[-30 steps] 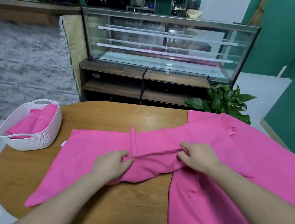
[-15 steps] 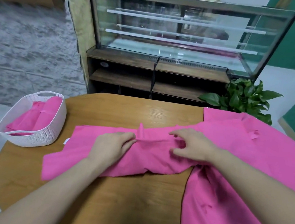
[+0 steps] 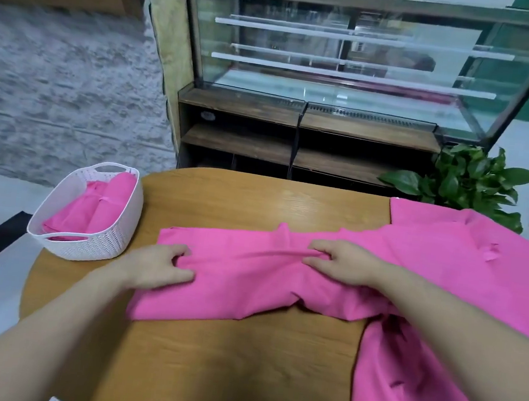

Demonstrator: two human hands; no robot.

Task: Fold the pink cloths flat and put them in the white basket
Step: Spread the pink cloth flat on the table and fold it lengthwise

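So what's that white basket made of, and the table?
The white basket looks like moulded plastic: smooth matte walls pierced with tiny regular holes and cut-out handles. The table looks like wood or wood-look laminate, light brown with visible grain and a slight sheen; which one is unclear.

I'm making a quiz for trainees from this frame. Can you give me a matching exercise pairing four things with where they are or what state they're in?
Things:
1. white basket
2. left hand
3. right hand
4. potted plant

States:
A. pinches a raised ridge of the cloth
B. behind the table's far right edge
C. at the table's left edge, holding folded pink cloths
D. grips the cloth's left part

Pairs: 1-C, 2-D, 3-A, 4-B
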